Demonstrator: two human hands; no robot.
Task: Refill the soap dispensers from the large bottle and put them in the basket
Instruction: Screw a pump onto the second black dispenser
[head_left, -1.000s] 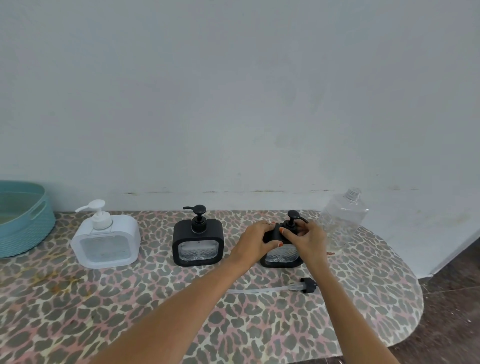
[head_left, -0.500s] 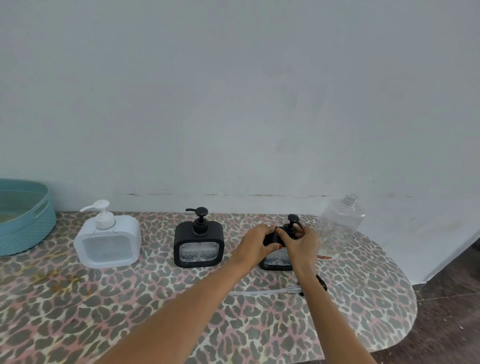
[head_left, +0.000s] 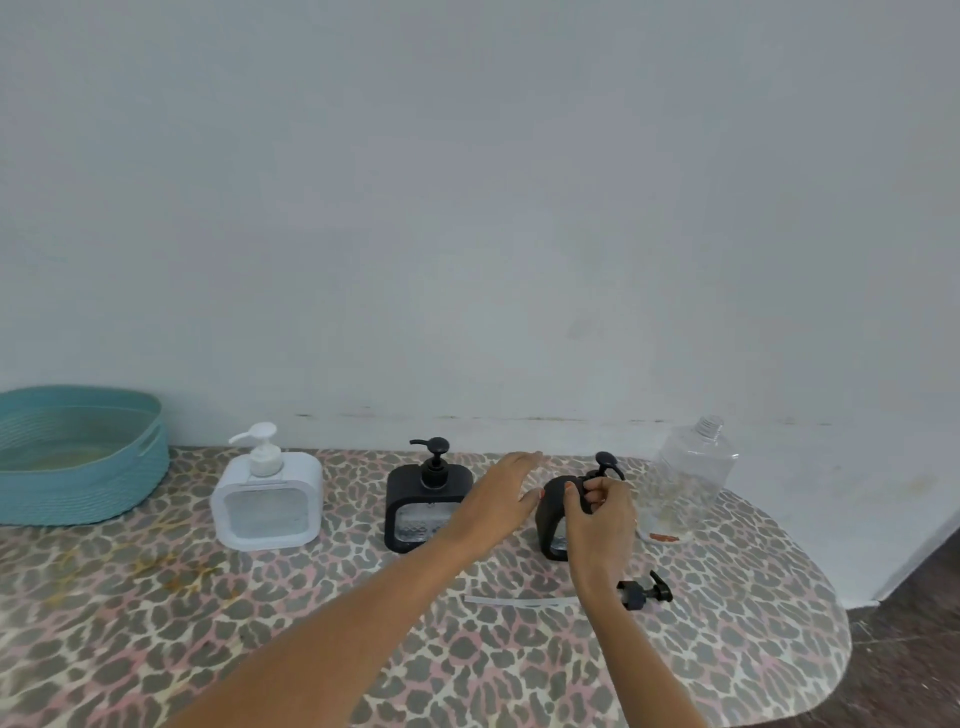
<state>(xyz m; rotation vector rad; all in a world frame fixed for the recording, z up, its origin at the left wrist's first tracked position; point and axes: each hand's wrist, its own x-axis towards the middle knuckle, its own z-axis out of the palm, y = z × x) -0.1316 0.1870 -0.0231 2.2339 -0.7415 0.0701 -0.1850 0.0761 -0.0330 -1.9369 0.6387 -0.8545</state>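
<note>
Basket (head_left: 78, 488) far left, dispensers (head_left: 410, 488) between, bottle (head_left: 696, 467) right, loose pump (head_left: 644, 590) in front

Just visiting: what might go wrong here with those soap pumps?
The right hand alone grips the pump of the right black square soap dispenser; twisting could tip it against the uncapped clear plastic bottle beside it. The loose black pump with its clear tube lies by that forearm and might get swept off the leopard-print table.

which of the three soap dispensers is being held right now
The rightmost black dispenser, beside the clear bottle: the right hand pinches its pump. No hand grips the middle black dispenser or the white dispenser.
</note>
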